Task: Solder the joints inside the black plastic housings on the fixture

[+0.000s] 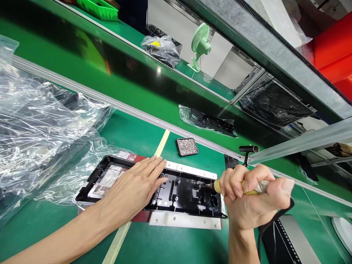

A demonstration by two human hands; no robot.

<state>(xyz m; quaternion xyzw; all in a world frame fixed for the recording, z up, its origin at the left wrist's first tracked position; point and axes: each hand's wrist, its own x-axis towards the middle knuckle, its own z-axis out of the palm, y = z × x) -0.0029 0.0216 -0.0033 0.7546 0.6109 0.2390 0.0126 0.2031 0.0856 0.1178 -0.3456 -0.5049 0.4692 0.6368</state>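
Note:
A black plastic panel (181, 192) lies flat in a white fixture (184, 221) on the green bench. My left hand (134, 187) rests flat on the panel's middle, fingers stretched out together. My right hand (253, 196) is closed in a fist around an electric screwdriver (249, 187) with a yellowish grip. Its metal tip (205, 186) touches the right part of the panel. A black cable (271, 223) runs from the tool down past my wrist.
A small black tray of screws (187, 146) sits behind the panel. Crumpled clear plastic bags (41, 124) over black parts fill the left. A bagged black part (211, 123) lies on the conveyor. A green desk fan (200, 46) stands farther back. Another black part (286, 238) lies at lower right.

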